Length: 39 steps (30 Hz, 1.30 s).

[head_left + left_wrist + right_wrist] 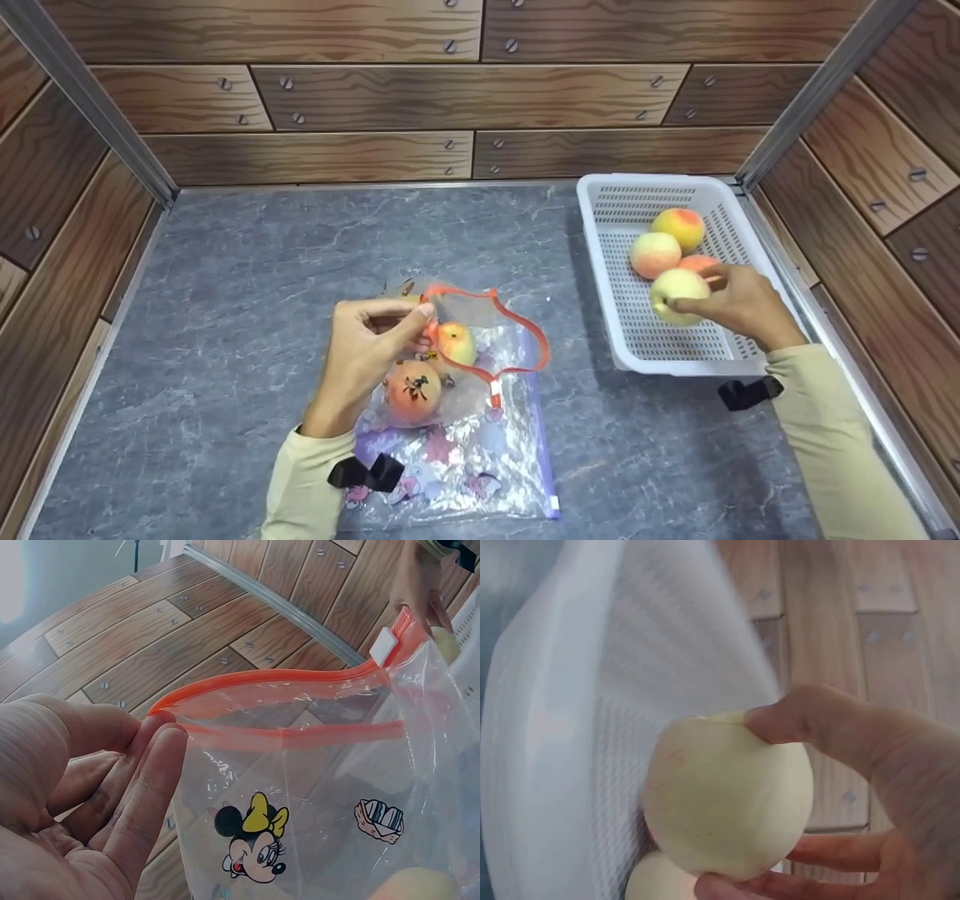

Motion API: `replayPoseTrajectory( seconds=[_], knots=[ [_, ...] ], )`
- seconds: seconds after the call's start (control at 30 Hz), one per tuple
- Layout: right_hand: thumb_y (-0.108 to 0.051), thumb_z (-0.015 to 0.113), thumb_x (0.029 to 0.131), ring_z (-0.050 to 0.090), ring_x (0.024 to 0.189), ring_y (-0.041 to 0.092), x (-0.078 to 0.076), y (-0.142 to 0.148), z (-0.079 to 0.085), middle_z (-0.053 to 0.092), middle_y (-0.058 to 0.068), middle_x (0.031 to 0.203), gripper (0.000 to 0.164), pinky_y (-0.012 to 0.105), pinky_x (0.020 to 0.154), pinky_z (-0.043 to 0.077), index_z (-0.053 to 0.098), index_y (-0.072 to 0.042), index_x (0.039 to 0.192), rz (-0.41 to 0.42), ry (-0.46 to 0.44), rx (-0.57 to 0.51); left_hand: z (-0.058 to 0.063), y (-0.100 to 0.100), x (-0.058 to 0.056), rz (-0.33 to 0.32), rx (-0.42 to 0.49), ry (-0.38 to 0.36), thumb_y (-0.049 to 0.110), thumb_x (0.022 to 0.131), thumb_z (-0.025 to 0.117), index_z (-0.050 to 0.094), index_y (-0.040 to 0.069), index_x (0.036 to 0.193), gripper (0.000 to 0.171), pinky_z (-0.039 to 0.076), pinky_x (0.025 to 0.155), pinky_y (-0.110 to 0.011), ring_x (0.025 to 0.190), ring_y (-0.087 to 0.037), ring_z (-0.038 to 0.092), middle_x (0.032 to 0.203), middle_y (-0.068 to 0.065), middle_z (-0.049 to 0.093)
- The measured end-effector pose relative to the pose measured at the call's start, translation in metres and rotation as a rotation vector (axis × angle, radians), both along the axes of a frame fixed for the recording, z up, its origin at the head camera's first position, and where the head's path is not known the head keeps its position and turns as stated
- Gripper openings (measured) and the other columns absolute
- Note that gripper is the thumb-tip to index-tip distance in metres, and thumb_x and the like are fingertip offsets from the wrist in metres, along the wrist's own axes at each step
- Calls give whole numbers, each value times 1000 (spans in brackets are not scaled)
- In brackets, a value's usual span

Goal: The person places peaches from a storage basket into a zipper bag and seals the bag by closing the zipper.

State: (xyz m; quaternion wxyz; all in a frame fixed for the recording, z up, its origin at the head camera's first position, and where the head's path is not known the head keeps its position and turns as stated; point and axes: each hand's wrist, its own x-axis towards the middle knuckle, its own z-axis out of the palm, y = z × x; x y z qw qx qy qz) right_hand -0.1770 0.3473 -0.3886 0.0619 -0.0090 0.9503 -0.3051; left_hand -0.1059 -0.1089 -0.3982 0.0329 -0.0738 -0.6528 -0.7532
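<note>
My left hand (367, 349) pinches the orange zip edge of a clear printed zipper bag (322, 802), whose mouth gapes toward the right. Inside the bag are peaches, among them a reddish one (412, 394) at the bottom and a yellow-red one (456, 343) near the opening. My right hand (739, 304) grips a pale yellow peach (727, 795) between thumb and fingers, over the white basket (604, 315). Behind that peach, more peaches (656, 255) sit in the basket, one partly hidden by the hand. A white slider (384, 646) shows on the orange zip.
Beneath the orange-edged bag lies another clear printed bag with a purple zip (541, 435), flat on the grey marbled table (247, 255). Wood-patterned walls (360, 97) enclose the back and sides. The basket stands close to the right wall.
</note>
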Motion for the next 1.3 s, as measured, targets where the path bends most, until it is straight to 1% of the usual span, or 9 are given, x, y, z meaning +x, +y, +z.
replayPoseTrajectory(
  seconds=[0.1, 0.2, 0.37, 0.53, 0.63, 0.8, 1.03, 1.17, 1.3],
  knots=[
    [-28, 86, 83, 66, 96, 22, 5, -14, 8, 65, 33, 118, 68, 21, 72, 54, 58, 12, 130, -4, 46, -131, 0, 0, 0, -5, 4, 4, 5, 90, 76, 76, -6, 95, 12, 64, 63, -41, 66, -25, 71, 83, -20, 74],
    [-22, 84, 85, 65, 92, 7, 8, -28, 15, 63, 33, 122, 67, 17, 74, 57, 54, 13, 133, -6, 51, -260, 0, -1, 0, -4, 3, 6, 5, 90, 76, 76, -6, 95, 13, 64, 63, -41, 66, -25, 71, 83, -20, 74],
    [-17, 84, 85, 66, 96, 9, 12, -55, 21, 62, 23, 125, 64, 22, 79, 59, 54, 9, 136, -14, 52, -436, 0, -2, 0, 8, 2, 4, 3, 90, 75, 75, -9, 95, 13, 64, 62, -40, 65, -24, 71, 82, -21, 74],
    [-10, 83, 85, 69, 98, 15, 14, -85, 18, 64, 11, 119, 65, 29, 84, 61, 51, 8, 139, -7, 5, -645, -1, -1, 0, 13, 21, 15, 1, 90, 74, 74, -11, 95, 13, 64, 61, -41, 63, -22, 71, 81, -22, 73],
    [-5, 82, 84, 71, 98, 18, 16, -100, 14, 64, 11, 121, 65, 31, 86, 61, 50, 8, 140, 20, -16, -740, -1, 0, 0, 13, 22, 16, 1, 90, 74, 74, -11, 96, 14, 64, 61, -41, 64, -23, 71, 82, -22, 73],
    [1, 80, 83, 69, 97, 21, 20, -123, 11, 60, 14, 128, 62, 29, 86, 60, 52, 4, 138, 87, -14, -816, -1, 0, 1, 14, 11, 10, 2, 89, 75, 76, -7, 95, 10, 64, 61, -41, 65, -24, 72, 82, -20, 74],
    [0, 80, 82, 63, 112, 28, 30, -147, 15, 55, 15, 136, 66, 32, 87, 60, 53, 1, 141, 174, -58, -848, -1, 0, 1, 7, -5, 10, 2, 90, 74, 77, -4, 94, 8, 63, 59, -43, 65, -25, 72, 81, -19, 74],
    [2, 81, 78, 61, 115, 31, 36, -156, 16, 57, 16, 134, 64, 33, 88, 59, 56, 0, 138, 237, -34, -855, 0, -2, 2, 3, -17, -6, 4, 90, 75, 77, -4, 95, 9, 63, 59, -44, 65, -26, 71, 82, -18, 74],
    [5, 82, 76, 61, 113, 34, 40, -164, 15, 59, 16, 132, 65, 38, 93, 58, 58, -1, 136, 301, 4, -855, -1, -2, 2, -6, 1, -15, 4, 90, 75, 74, -9, 98, 15, 63, 60, -40, 66, -25, 72, 83, -19, 74]
  ],
)
